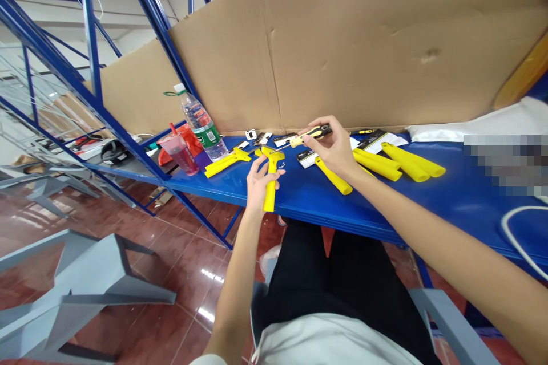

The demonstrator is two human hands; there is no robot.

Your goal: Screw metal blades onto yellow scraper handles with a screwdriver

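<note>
My left hand point(257, 185) is closed around a yellow T-shaped plastic handle point(269, 197), its wide head pointing away from me. In my right hand point(336, 148) is a screwdriver point(306, 136) with a pale yellow and black grip. Its shaft points left toward the head of the yellow piece; whether the tip touches it I cannot tell. Small screw-like bits point(281, 165) lie on the blue table just right of my left hand. Another yellow T-shaped piece point(225, 164) rests to the left. Several yellow handles point(377, 164) lie to the right, one of them point(334, 177) below my right hand.
Black-and-white packets point(377, 141) lie along the back of the blue table point(462, 205). A water bottle point(205, 131) and a pink cup point(182, 154) stand at left by a blue rack post. Cardboard point(342, 40) walls the back. A white cable point(514, 239) loops at right.
</note>
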